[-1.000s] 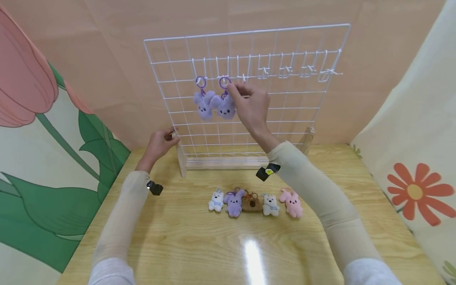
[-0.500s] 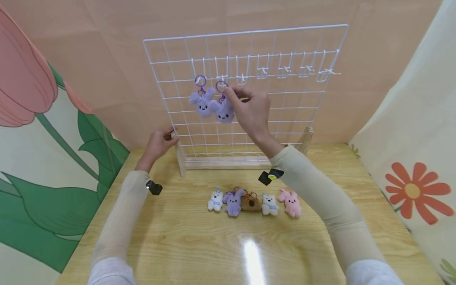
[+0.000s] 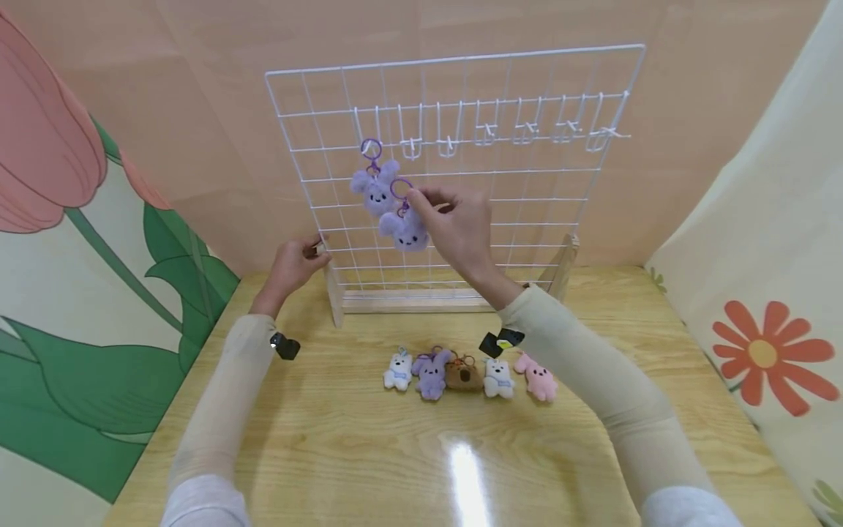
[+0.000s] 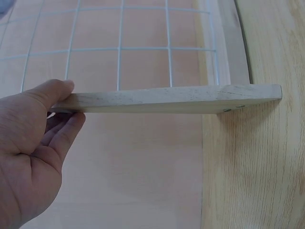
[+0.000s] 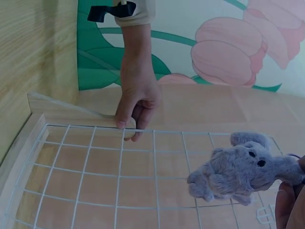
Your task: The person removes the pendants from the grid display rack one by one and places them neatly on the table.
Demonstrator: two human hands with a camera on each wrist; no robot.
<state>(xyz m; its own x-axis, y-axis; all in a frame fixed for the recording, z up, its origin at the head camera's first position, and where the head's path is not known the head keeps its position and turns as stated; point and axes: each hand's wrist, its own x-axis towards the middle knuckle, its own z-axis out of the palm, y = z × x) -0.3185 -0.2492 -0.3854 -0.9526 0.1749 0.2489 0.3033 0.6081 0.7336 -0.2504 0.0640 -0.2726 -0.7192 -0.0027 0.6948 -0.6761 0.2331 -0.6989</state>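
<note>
My right hand pinches a purple plush bunny keychain near its purple ring, in front of the white wire grid rack. Its ring stands apart from the hooks, below the second white hook. Another purple bunny keychain hangs by its ring from the leftmost hook, partly overlapped by the held one in the head view. With thumb and fingers, my left hand grips the top of the rack's left wooden leg. In the right wrist view the held bunny hides part of the grid.
On the wooden table in front of the rack lies a row of plush keychains: a white bear, a purple bunny, a brown one, another white bear and a pink bunny. More white hooks line the grid to the right.
My right hand has brought the purple bunny keychain down and off the second hook, leaving that hook bare. The other bunny swung slightly on its hook. My left hand stays on the wooden leg.
</note>
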